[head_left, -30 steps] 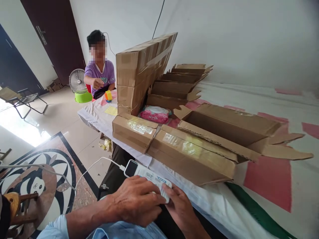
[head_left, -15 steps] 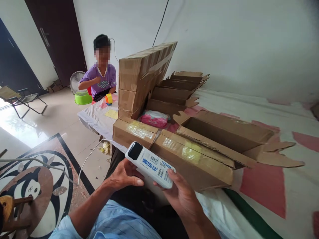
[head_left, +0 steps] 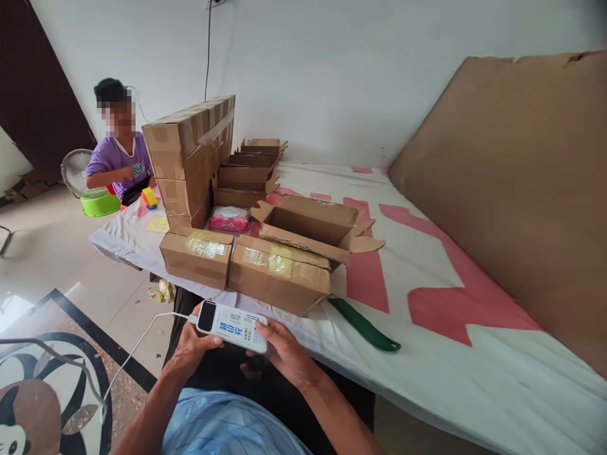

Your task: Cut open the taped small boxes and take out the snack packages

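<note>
Over my lap a white power bank [head_left: 232, 326] with a dark display and blue printing lies between my two hands. My right hand [head_left: 287, 351] grips its right end, thumb on the top face. At the other end my left hand [head_left: 190, 347] closes around the corner, its thumb along the lower edge. A white cable [head_left: 137, 344] runs from the floor side to a plug at that left end, beside my left fingers. Just beyond, on the table, two taped cardboard boxes [head_left: 279, 272] stand in a row.
Open cardboard boxes [head_left: 308, 227], a taped box stack [head_left: 175, 151] and a pink wipes pack [head_left: 229, 218] are on the cloth-covered table [head_left: 427, 373]. A green-handled tool [head_left: 365, 325] lies near its edge. A large cardboard sheet [head_left: 521, 177] leans right. Another person [head_left: 121, 158] sits far left.
My view has swung right, bringing the cardboard sheet and green handle into sight. The power bank is now more level, still in both hands, and its cable plug shows clearly.
</note>
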Available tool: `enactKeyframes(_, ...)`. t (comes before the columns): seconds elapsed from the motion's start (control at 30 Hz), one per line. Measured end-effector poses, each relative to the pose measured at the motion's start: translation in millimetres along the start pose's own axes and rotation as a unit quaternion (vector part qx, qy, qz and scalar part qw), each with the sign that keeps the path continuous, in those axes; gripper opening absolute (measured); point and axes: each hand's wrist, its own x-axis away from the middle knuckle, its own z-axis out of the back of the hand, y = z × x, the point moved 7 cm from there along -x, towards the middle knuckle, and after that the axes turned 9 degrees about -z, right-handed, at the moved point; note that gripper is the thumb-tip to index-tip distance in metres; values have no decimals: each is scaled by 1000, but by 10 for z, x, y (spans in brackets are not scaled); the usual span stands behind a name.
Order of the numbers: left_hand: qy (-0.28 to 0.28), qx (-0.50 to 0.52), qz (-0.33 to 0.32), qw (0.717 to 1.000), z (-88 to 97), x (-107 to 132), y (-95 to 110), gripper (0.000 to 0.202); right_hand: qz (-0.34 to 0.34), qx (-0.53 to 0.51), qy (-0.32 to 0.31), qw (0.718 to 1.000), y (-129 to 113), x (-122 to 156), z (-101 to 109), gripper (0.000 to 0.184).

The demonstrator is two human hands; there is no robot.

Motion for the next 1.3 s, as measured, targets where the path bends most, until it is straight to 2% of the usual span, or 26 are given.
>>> enactKeyframes(0.1, 41, -1, 32, 999, 229, 37, -109, 95, -49, -21, -56, 997, 276, -153, -129, 55)
enactKeyframes(0.23, 53, -29, 80, 995, 542, 134, -246, 71, -54, -54, -80, 994, 551, -401, -271, 53)
enactKeyframes(0.33, 53, -77, 119, 988, 730, 242, -356, 65, -54, -84, -89, 991, 699, -564, -314, 53)
enactKeyframes(0.43, 64, -97, 113, 987, 810, 278, -365, 69, -45, -96, -94, 990, 751, -656, -292, 53)
enactKeyframes(0.5, 61, -78, 100, 990, 783, 240, -336, 66, -39, -93, -95, 990, 735, -662, -268, 51)
enactKeyframes(0.63, 7, -33, 79, 996, 582, 93, -240, 69, -29, -93, -121, 988, 586, -559, -295, 49)
enactKeyframes(0.8, -3, -12, 39, 999, 354, -33, 10, 100, -9, -109, -159, 981, 253, -394, -444, 58)
enactKeyframes(0.9, -20, -21, 17, 999, 236, -83, 181, 100, 7, -119, -175, 977, 44, -324, -524, 62)
enactKeyframes(1.0, -28, -30, 2, 999, 114, -138, 309, 94, 8, -107, -179, 978, -115, -233, -515, 65)
enactKeyframes(1.07, -49, -21, 2, 999, -37, -181, 341, 91, 2, -86, -164, 983, -205, -128, -413, 67)
enactKeyframes(1.13, -86, -6, 12, 996, -266, -231, 317, 90, 5, -54, -132, 990, -322, 47, -226, 71)
enactKeyframes(1.23, -142, 1, 43, 989, -715, -309, 185, 86, 51, 35, -60, 996, -584, 461, 120, 79)
enactKeyframes(1.3, -180, -5, 78, 981, -1079, -345, 47, 79, 95, 137, 21, 986, -764, 797, 349, 83)
